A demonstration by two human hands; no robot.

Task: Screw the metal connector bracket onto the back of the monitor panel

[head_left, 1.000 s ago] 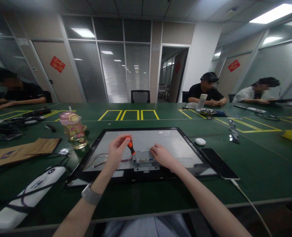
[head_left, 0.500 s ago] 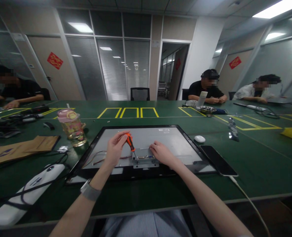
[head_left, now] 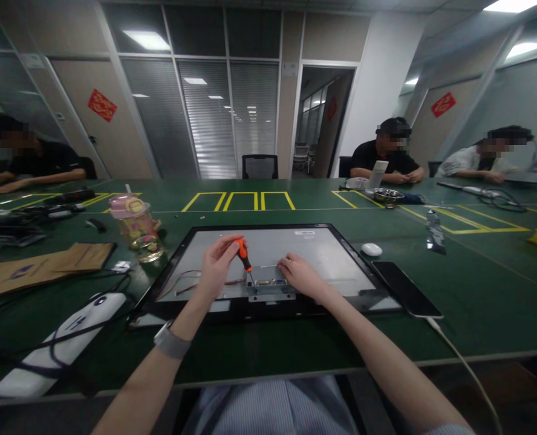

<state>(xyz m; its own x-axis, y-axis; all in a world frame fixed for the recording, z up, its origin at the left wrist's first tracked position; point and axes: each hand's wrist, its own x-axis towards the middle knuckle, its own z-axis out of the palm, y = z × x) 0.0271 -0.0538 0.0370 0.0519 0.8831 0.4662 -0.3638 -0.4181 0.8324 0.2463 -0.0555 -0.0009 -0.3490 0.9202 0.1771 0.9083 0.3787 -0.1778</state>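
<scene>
An orange and black screwdriver (head_left: 244, 254) is pinched at its handle by my left hand (head_left: 218, 263), with the shaft slanting down to the left part of a metal bracket (head_left: 272, 296). This bracket carries a row of connector ports and lies at the near side of a flat display panel (head_left: 273, 244). My right hand (head_left: 301, 273) is closed, its bent fingers at the bracket's upper right edge and steadying it. Thin wires (head_left: 178, 284) run across the panel left of the bracket. Where the screwdriver's tip meets the bracket is too small to make out.
Left of the panel are a drink bottle (head_left: 138, 232), a brown paper bag (head_left: 64, 266) and a white power strip (head_left: 64, 347) with black cable. To the right lie a white case (head_left: 371, 249) and a phone (head_left: 404, 289) on a cable. Several people sit across the table.
The camera view has shifted slightly, so everything sits a little differently in frame. Both hands keep their places at the bracket, and the screwdriver stays in my left hand.
</scene>
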